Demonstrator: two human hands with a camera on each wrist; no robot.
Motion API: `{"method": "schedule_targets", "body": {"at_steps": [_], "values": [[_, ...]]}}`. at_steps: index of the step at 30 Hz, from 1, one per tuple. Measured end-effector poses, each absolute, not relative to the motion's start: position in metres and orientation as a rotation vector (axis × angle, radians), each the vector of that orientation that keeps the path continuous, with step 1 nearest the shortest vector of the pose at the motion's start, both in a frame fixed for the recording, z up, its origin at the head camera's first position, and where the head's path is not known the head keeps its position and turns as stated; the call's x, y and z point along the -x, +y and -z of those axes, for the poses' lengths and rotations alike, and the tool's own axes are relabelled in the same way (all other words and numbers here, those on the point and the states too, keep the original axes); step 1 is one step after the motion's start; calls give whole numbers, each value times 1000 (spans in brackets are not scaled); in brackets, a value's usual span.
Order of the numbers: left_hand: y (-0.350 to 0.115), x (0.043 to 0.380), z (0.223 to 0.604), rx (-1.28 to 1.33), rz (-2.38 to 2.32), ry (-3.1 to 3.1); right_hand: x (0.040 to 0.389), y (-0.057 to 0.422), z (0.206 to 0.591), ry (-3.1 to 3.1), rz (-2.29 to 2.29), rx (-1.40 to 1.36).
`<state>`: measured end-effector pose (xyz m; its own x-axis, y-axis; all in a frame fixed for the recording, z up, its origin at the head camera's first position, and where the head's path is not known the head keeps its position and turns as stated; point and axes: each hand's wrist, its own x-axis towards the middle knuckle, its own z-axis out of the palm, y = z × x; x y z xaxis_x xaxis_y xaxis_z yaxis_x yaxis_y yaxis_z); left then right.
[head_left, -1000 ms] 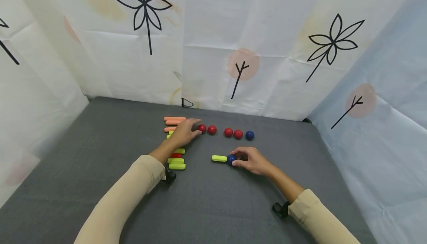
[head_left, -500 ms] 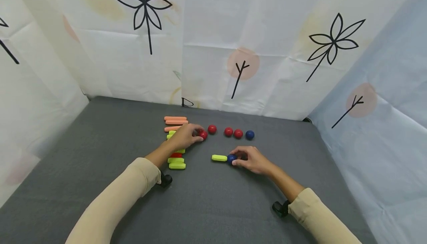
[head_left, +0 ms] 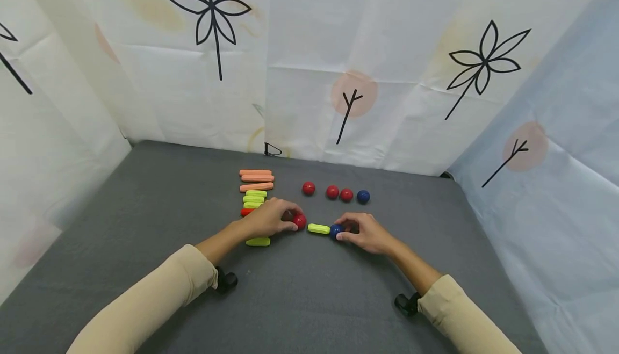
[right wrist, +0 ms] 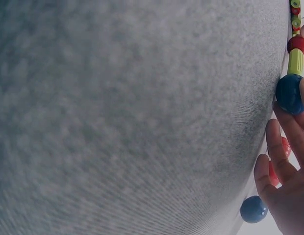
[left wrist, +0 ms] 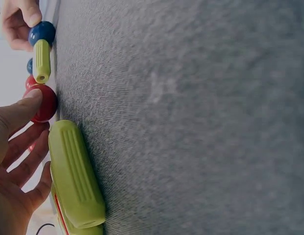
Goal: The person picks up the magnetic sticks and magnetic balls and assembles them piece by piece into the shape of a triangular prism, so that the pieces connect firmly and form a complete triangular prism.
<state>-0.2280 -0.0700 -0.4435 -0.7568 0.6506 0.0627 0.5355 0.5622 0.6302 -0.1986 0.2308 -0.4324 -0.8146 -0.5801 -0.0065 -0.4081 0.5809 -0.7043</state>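
Thumb and fingers of my left hand (head_left: 273,217) pinch a red ball (head_left: 300,221) just left of a yellow-green ribbed stick (head_left: 318,229). A small gap parts ball and stick in the head view. At the stick's right end sits a blue ball (head_left: 336,230), pinched by my right hand (head_left: 366,232). The stick's near end shows a hole in the left wrist view, where the red ball (left wrist: 44,104) lies close to it. Under my left forearm and hand, part of a column of sticks is hidden.
Behind the hands stand several red balls (head_left: 332,192) and another blue ball (head_left: 363,196) in a row. To the left lie orange sticks (head_left: 257,186), yellow-green sticks (head_left: 258,241) and a red stick (head_left: 246,211) on the grey table (head_left: 300,300). A patterned white cloth (head_left: 300,31) hangs behind.
My left hand has taken the leftmost red ball from the back row and brought it nearer, beside the yellow-green stick. My right hand stays on the blue ball.
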Motion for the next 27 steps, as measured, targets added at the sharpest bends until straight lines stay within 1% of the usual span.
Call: {"method": "schedule_targets", "body": {"at_steps": [10, 19, 27], "values": [[-68, 219, 445, -995, -1009, 2570, 199, 232, 437, 2596, 1063, 816], [-66, 219, 442, -1003, -969, 2578, 200, 235, 438, 2531, 1047, 924], [-76, 216, 445, -1063, -944, 2622, 198, 239, 435, 2411, 1074, 938]]}}
